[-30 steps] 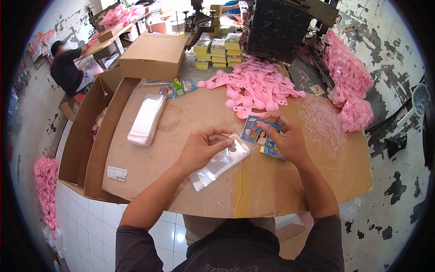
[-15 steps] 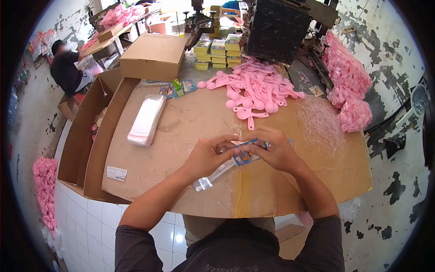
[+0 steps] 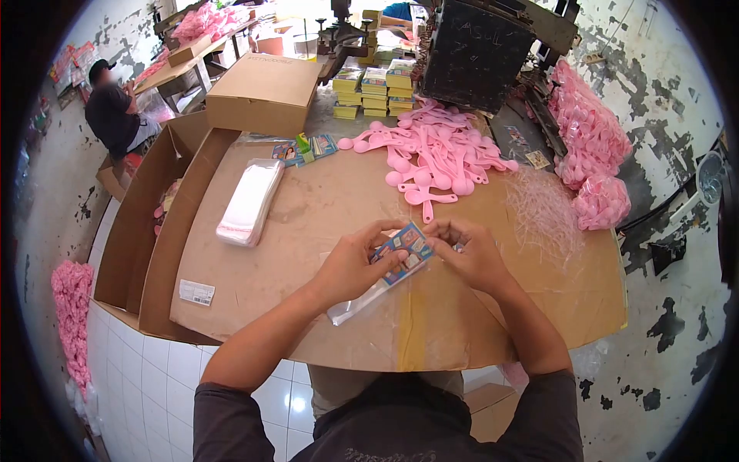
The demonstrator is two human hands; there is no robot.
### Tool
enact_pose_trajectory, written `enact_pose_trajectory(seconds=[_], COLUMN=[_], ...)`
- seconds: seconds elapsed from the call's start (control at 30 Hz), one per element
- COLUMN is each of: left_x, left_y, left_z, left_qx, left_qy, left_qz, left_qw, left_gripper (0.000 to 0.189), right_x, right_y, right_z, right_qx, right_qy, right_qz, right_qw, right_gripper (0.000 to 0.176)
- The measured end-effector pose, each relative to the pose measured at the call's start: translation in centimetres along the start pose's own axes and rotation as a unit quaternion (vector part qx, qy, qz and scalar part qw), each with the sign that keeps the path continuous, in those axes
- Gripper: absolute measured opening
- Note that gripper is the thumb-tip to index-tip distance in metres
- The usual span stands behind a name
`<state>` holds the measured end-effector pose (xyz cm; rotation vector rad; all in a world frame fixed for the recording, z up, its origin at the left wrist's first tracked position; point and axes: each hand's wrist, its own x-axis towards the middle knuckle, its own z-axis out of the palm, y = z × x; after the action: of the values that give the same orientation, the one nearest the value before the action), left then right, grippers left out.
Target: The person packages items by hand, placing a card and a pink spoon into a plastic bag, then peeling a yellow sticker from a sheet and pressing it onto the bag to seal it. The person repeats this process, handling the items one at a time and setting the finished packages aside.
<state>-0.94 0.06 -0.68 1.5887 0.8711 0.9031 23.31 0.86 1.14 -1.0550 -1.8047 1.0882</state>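
Note:
A blue printed card point(image 3: 409, 248) is gripped between the thumb and fingers of my left hand point(image 3: 352, 266), tilted above the cardboard work surface. Below that hand, a clear plastic sleeve point(image 3: 360, 305) stretches toward me under the card. My right hand point(image 3: 476, 254) is closed in a pinch at the card's upper right edge, with thumb and forefinger right at its corner. Just beyond my hands lies a heap of pink plastic spoons point(image 3: 439, 154). To the left rests a stack of clear plastic sleeves point(image 3: 251, 202).
Blue cards with a green band point(image 3: 305, 149) lie farther back, near stacked card bundles point(image 3: 373, 91). A closed carton point(image 3: 262, 92) and an open box point(image 3: 131, 231) stand left. Thin pink scraps point(image 3: 545, 212) and bagged pink spoons point(image 3: 589, 123) are right. A person point(image 3: 114, 112) sits far left.
The card has turned more upright and its printed face shows more fully. My right hand has shifted slightly right, from over the card to its edge.

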Motion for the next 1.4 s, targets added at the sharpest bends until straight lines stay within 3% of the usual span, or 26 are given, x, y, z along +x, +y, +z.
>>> enact_pose_trajectory(seconds=[0.1, 0.2, 0.3, 0.4, 0.5, 0.6, 0.63, 0.73, 0.83, 0.93, 1.13, 1.4], left_x=[-0.1, 0.2, 0.3, 0.6, 1.0, 0.8, 0.8, 0.8, 0.9, 0.7, 0.5, 0.2], left_y=[0.0, -1.2, -0.7, -0.5, -1.1, -1.0, -0.5, -0.7, -1.2, -0.8, 0.1, 0.8], left_z=[-0.6, -0.4, -0.3, -0.6, -1.2, -1.2, -1.1, -0.9, -0.8, -0.7, -0.1, -0.3], left_qx=[-0.041, -0.044, -0.070, -0.107, -0.129, -0.154, -0.159, -0.154, -0.135, -0.111, -0.116, -0.093], left_qy=[-0.026, -0.022, -0.012, -0.013, -0.008, 0.003, 0.008, 0.023, 0.027, 0.026, -0.008, -0.035], left_qz=[-0.029, -0.006, -0.019, -0.032, -0.043, -0.049, -0.048, -0.043, -0.034, -0.034, -0.034, -0.053], left_qw=[0.998, 0.999, 0.997, 0.994, 0.991, 0.987, 0.986, 0.987, 0.990, 0.993, 0.993, 0.994], left_gripper=[0.042, 0.043, 0.042, 0.039, 0.035, 0.035, 0.036, 0.039, 0.041, 0.041, 0.039, 0.041], right_x=[0.1, 1.2, 4.0, 6.1, 7.1, 7.0, 6.7, 4.9, 3.1, 2.5, 2.4, 2.8], right_y=[-0.9, -0.2, 0.8, 4.0, 6.7, 4.3, 3.6, 0.6, -2.4, -3.2, -3.7, -3.5], right_z=[-0.2, -1.4, -3.3, -4.3, -4.3, -5.0, -5.2, -5.5, -5.2, -5.5, -4.7, -4.7], right_qx=[-0.050, -0.111, -0.246, -0.393, -0.420, -0.446, -0.463, -0.259, -0.148, -0.094, -0.193, -0.192], right_qy=[-0.026, -0.139, -0.021, 0.031, 0.042, 0.012, 0.033, -0.042, -0.030, -0.001, -0.080, -0.048], right_qz=[0.004, -0.143, -0.069, -0.074, -0.113, -0.122, -0.204, -0.088, -0.014, -0.016, -0.104, -0.111], right_qw=[0.998, 0.974, 0.966, 0.916, 0.900, 0.887, 0.862, 0.961, 0.988, 0.995, 0.972, 0.974], right_gripper=[0.014, 0.016, 0.019, 0.020, 0.021, 0.021, 0.020, 0.019, 0.020, 0.017, 0.012, 0.009])
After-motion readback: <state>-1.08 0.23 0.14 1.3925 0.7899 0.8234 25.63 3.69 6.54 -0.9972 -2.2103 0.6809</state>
